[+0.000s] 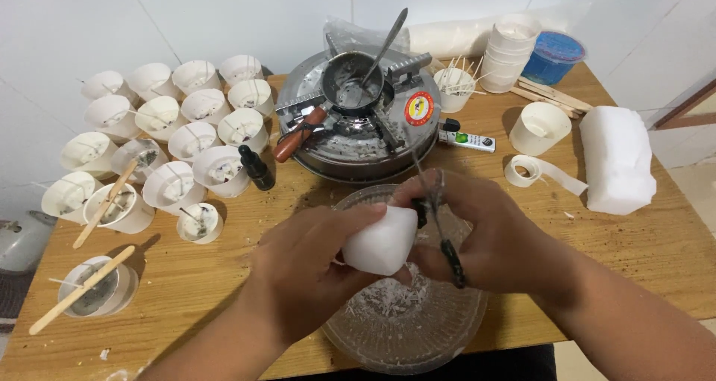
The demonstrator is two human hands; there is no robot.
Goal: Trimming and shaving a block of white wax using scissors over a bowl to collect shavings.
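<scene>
— What are the hands doing just now?

— The left hand (302,265) is gripping a white wax block (382,239), its fingers curled and pressed around the block's left end, thumb on top. The right hand (485,239) is closing its fingers around a dark-handled blade (440,224) and bearing its edge against the right face of the block. Both are hovering over the clear glass bowl (447,336) at the near edge of the wooden table (224,276).

— Is the bowl catching anything?

— White shavings (388,299) are lying in its bottom, directly beneath the block.

— How would you judge good form here?

— I'd say the block is best kept centred over the bowl, so flakes are falling inside rather than onto the table. The left fingertips are sitting close to the blade's path; keeping them back behind the edge seems wise, and thin strokes look safer than deep ones.

— And beyond them?

— On the far side a round metal stove (358,120) is carrying a small pan with a spoon (384,45). To the left, many white paper cups (186,120) are standing together; at far right, a big white wax slab (615,157) is lying.
</scene>
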